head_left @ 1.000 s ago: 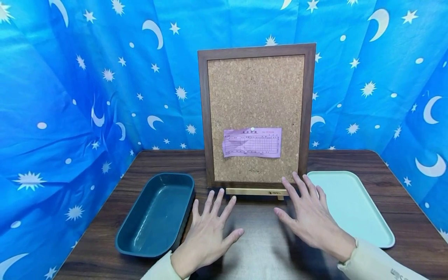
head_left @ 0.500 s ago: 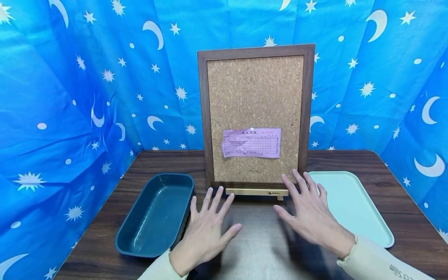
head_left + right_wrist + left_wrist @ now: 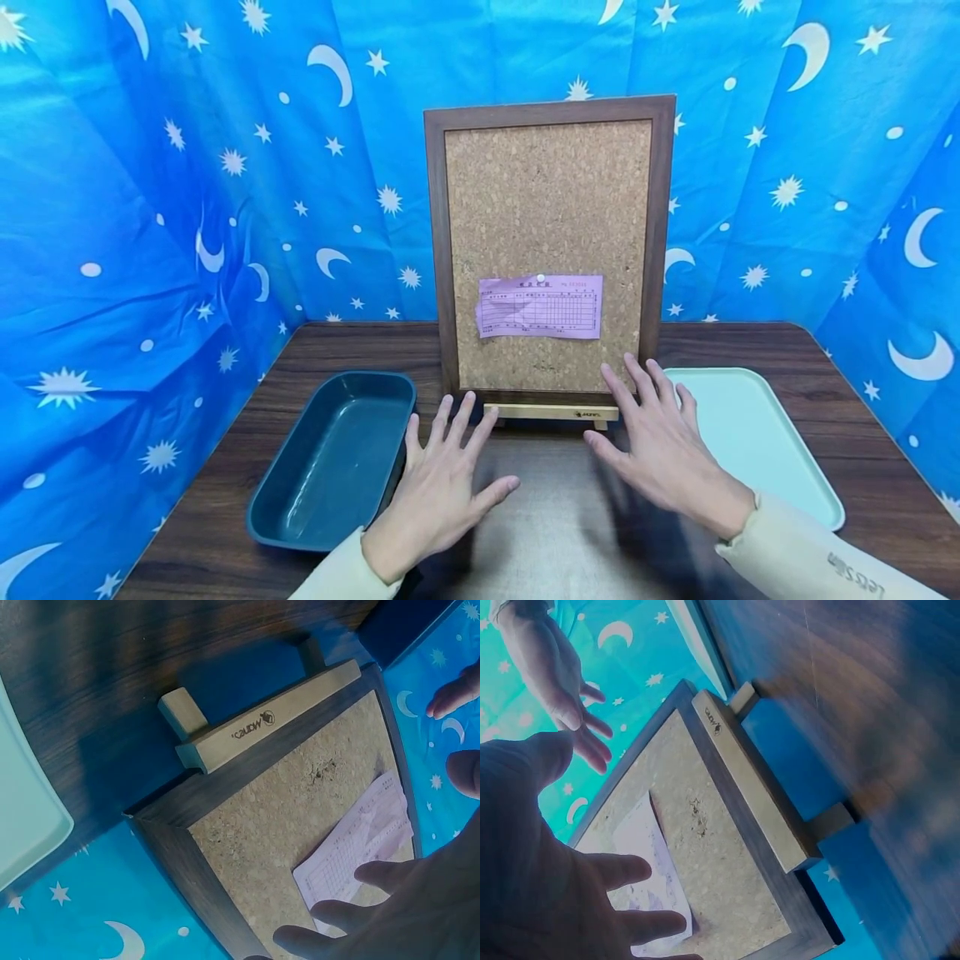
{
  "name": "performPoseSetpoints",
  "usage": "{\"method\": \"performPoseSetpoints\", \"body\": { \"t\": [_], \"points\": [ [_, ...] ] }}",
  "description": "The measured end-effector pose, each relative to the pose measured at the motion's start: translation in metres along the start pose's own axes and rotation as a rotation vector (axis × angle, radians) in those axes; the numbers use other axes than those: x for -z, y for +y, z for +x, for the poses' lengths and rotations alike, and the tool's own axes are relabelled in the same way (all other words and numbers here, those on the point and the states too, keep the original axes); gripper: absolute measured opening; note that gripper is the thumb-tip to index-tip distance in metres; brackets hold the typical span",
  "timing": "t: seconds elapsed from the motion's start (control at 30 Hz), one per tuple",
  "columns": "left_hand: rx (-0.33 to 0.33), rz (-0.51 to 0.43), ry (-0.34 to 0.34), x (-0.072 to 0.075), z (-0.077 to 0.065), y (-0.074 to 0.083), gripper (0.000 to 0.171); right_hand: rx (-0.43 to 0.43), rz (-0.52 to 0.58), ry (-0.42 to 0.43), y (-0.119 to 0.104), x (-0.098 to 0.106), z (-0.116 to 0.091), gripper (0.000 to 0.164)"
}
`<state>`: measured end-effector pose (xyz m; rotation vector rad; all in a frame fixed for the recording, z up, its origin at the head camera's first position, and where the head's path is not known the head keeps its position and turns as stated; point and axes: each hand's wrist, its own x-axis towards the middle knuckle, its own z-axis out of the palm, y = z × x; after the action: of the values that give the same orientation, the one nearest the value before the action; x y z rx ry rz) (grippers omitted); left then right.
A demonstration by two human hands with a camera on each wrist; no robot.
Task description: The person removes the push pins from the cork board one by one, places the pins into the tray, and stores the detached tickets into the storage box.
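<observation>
One purple receipt slip (image 3: 540,321) on one framed corkboard (image 3: 547,192), held by one white pushpin (image 3: 541,277) at about the middle of its top edge. The slip sits low on the cork, long axis running side to side and pretty much level, printed face toward me, heading at the top and bottom edge toward the table (image 3: 862,400). (Its left half looks creased, and the print is too small for me to read.) The board itself is taller than wide, long axis upright, with its cork face toward me. There's one pale wooden ledge (image 3: 540,412) along the bottom, on two little feet by the look of the wrist views.

As for me, two hands: left grip (image 3: 441,492) and right grip (image 3: 663,454), both relaxed with fingers spread and pointing toward the board, shadows on the table below them. Left is just beside the one dark teal tub (image 3: 337,467); right is near the board's lower right corner and the one mint green tray (image 3: 757,442). One blue moon-and-star cloth (image 3: 525,42) backs the lot.
</observation>
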<state>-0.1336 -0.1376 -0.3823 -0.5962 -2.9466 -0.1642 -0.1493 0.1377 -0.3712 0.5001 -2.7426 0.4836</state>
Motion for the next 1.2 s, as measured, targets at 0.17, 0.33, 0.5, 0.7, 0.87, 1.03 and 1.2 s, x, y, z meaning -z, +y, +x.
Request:
{"method": "performPoseSetpoints", "body": {
  "t": [0.17,0.33,0.5,0.7,0.87,1.03,1.2],
  "points": [
    [0.016,-0.011,0.049,0.007,0.002,-0.004,0.082,0.004,-0.008,-0.004,0.000,0.001,0.004,0.078],
    [0.040,-0.030,0.100,0.019,0.005,-0.011,0.081,0.010,-0.006,0.002,-0.001,0.004,0.007,0.077],
    [0.062,-0.046,0.112,0.028,0.007,-0.016,0.082,0.013,0.001,0.026,-0.002,0.005,0.011,0.077],
    [0.071,-0.049,0.118,0.031,0.008,-0.017,0.080,0.020,0.012,0.030,-0.003,0.007,0.016,0.079],
    [0.067,-0.047,0.128,0.032,0.009,-0.016,0.079,0.025,0.013,0.047,-0.005,0.010,0.020,0.079],
    [0.059,-0.036,0.135,0.034,0.010,-0.016,0.081,0.043,0.009,0.082,-0.006,0.012,0.023,0.078],
    [0.052,-0.043,0.141,0.035,0.012,-0.016,0.079,0.048,0.018,0.084,-0.007,0.014,0.026,0.075]
  ]
}}
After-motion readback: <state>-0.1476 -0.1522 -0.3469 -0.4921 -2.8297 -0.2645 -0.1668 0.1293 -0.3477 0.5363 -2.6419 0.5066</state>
